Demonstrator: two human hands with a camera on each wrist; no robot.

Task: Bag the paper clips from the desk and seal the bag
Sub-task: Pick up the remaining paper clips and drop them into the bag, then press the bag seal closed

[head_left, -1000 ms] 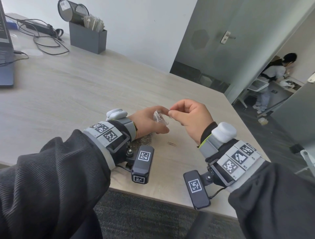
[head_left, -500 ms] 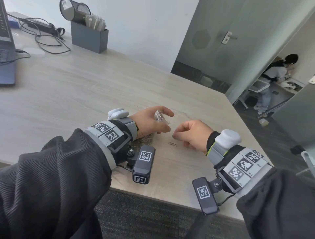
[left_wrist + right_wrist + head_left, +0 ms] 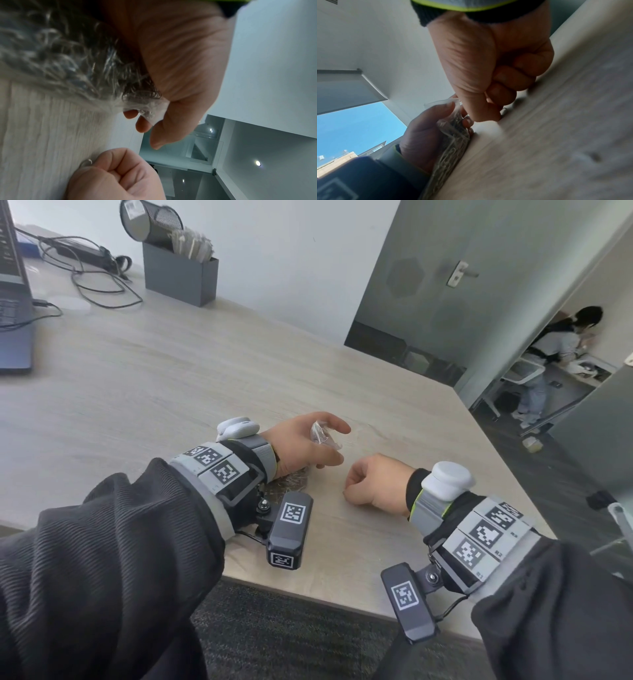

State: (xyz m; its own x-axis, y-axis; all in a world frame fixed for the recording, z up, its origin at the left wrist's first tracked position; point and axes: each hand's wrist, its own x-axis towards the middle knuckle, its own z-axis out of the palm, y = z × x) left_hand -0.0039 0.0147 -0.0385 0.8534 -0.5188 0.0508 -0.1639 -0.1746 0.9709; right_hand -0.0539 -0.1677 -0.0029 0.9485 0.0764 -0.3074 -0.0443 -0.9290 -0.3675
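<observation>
From above, my left hand (image 3: 301,448) pinches the clear bag (image 3: 322,434) just over the desk (image 3: 171,392), while, seen from the right wrist, my right hand (image 3: 488,67) curls, pinching a paper clip (image 3: 503,111) against the desk.

Beyond my fingers the pale wood-grain tabletop (image 3: 164,378) runs back to a white wall (image 3: 284,251). Far off to their left sit a laptop (image 3: 13,313), loose black cables (image 3: 92,282) and a grey organiser box (image 3: 180,280) — a mesh cup (image 3: 150,220) tilted in it. Off to their right a grey door (image 3: 445,285) stands open on a side room — a person (image 3: 548,361) stands there. Dark carpet (image 3: 274,638) lies beneath the tabletop's near edge.
</observation>
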